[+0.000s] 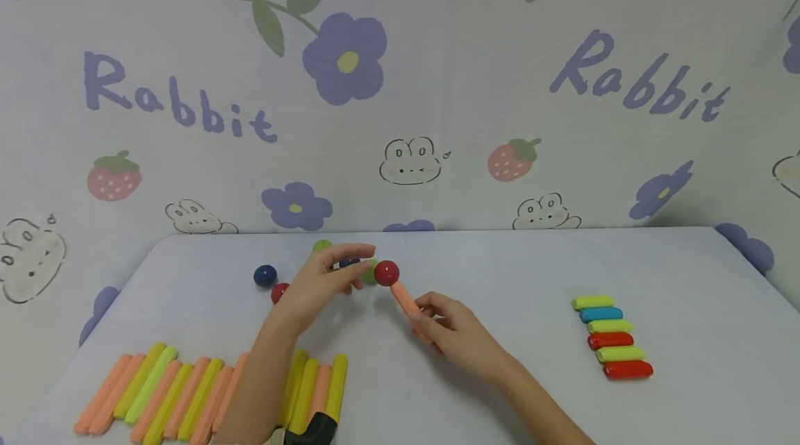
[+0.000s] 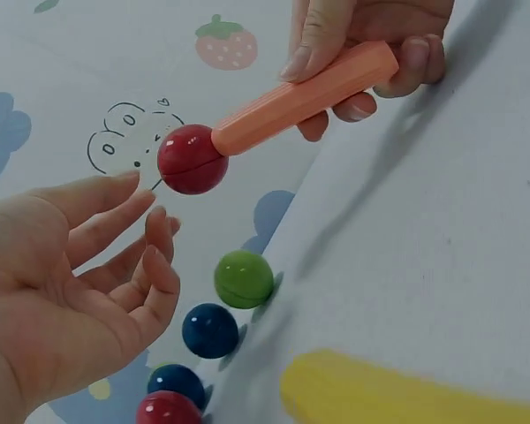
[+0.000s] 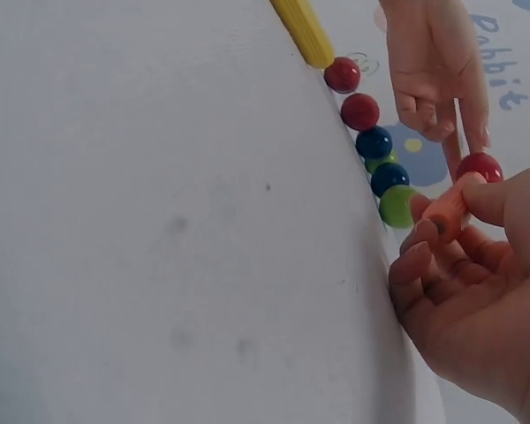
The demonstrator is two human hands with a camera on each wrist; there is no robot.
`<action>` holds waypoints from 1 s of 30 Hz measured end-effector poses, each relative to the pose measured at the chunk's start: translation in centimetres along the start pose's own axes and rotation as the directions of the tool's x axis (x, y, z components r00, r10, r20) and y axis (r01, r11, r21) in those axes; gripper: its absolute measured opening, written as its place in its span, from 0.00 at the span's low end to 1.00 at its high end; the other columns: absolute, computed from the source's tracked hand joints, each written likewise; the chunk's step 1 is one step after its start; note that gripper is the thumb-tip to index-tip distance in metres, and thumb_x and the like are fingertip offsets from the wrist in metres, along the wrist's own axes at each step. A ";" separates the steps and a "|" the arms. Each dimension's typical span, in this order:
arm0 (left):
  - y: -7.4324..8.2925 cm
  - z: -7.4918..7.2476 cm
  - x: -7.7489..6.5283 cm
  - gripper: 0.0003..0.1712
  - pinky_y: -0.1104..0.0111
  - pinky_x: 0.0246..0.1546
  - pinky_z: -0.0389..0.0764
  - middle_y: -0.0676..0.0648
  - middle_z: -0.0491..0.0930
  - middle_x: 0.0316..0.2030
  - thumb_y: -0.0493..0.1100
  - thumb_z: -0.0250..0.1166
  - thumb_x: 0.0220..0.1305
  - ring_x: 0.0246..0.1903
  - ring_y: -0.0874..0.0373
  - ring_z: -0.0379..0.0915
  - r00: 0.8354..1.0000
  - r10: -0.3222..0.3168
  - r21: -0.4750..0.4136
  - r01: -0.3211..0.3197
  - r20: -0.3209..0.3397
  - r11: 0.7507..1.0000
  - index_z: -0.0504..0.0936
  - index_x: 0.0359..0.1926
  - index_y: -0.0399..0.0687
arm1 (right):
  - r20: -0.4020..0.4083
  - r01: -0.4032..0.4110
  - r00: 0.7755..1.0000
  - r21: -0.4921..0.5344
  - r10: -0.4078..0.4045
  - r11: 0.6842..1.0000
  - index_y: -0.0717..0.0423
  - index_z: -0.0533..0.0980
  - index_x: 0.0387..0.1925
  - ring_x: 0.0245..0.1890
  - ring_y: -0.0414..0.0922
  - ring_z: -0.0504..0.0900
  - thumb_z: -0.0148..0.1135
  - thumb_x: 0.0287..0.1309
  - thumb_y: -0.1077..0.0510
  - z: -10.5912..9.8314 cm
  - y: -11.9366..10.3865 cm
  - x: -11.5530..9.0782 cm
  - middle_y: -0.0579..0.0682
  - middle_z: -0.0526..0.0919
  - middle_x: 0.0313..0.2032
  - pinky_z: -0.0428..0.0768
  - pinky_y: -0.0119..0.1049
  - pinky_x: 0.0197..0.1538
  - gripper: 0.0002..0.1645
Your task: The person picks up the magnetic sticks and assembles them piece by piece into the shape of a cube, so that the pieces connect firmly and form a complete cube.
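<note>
One orange stick [image 1: 405,299] with a red ball [image 1: 387,273] on its far end, mid-scene, tilted up to the left; right hand [image 1: 459,334] pinches it near the other end. Left hand [image 1: 325,278] just left of the ball, fingers loosely extended, holding nothing; a narrow gap to the ball shows in the left wrist view. Loose balls behind it, far left of centre on the white table [image 1: 494,278]: blue ball [image 1: 265,276], second red ball [image 1: 279,292] partly covered, green ball [image 1: 322,246] at far edge, others mostly blocked by the left hand. Near left, row of long sticks [image 1: 139,379], orange, yellow, light green; left forearm [image 1: 262,375] cuts across it, hides several. Right side, six short sticks [image 1: 610,326], lime, blue, red, stacked near to far. Printed cloth [image 1: 437,84] behind.
</note>
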State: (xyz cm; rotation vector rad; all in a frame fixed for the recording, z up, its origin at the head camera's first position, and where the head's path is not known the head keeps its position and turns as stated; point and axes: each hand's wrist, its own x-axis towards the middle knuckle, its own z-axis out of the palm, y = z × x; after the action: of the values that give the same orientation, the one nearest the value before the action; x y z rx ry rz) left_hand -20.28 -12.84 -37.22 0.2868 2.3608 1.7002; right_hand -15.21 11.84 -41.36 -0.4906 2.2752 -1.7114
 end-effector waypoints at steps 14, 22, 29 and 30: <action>-1.5 1.7 1.0 0.27 0.69 0.37 0.80 0.44 0.86 0.40 0.41 0.67 0.74 0.33 0.55 0.79 0.995 -0.079 0.154 0.088 -0.061 0.984 0.78 0.71 0.47 | -0.130 -0.120 0.980 0.208 0.149 0.971 0.66 0.70 0.62 0.29 0.42 0.74 0.57 0.79 0.56 -0.4 0.3 0.2 0.56 0.85 0.43 0.74 0.29 0.30 0.20; -1.8 2.4 1.1 0.27 0.71 0.36 0.79 0.43 0.84 0.35 0.39 0.70 0.71 0.30 0.56 0.78 0.997 -0.073 0.181 0.072 0.000 0.981 0.80 0.69 0.43 | -0.194 -0.134 0.964 0.228 0.180 0.964 0.65 0.68 0.60 0.33 0.43 0.76 0.59 0.77 0.57 -0.9 0.0 0.2 0.58 0.88 0.49 0.75 0.29 0.33 0.19; -1.7 3.0 1.0 0.23 0.71 0.36 0.83 0.43 0.82 0.48 0.35 0.72 0.68 0.29 0.59 0.79 0.997 -0.063 0.225 0.054 0.037 0.973 0.83 0.63 0.41 | -0.270 -0.140 0.943 0.215 0.197 0.967 0.62 0.73 0.59 0.33 0.45 0.79 0.63 0.75 0.55 -1.0 -0.5 0.2 0.50 0.82 0.44 0.77 0.32 0.36 0.19; -1.7 3.1 1.0 0.22 0.71 0.37 0.83 0.43 0.83 0.49 0.35 0.72 0.68 0.29 0.59 0.79 0.997 -0.061 0.222 0.050 0.045 0.974 0.84 0.62 0.41 | -0.284 -0.135 0.939 0.218 0.195 0.967 0.61 0.74 0.59 0.33 0.45 0.79 0.63 0.74 0.56 -1.0 -0.6 0.2 0.50 0.82 0.44 0.78 0.32 0.36 0.19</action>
State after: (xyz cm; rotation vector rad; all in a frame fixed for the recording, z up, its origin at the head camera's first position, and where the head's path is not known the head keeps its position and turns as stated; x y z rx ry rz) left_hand -20.44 -10.31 -39.85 0.2937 2.4968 1.3903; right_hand -15.70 12.54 -40.53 0.0102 2.2309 -2.0088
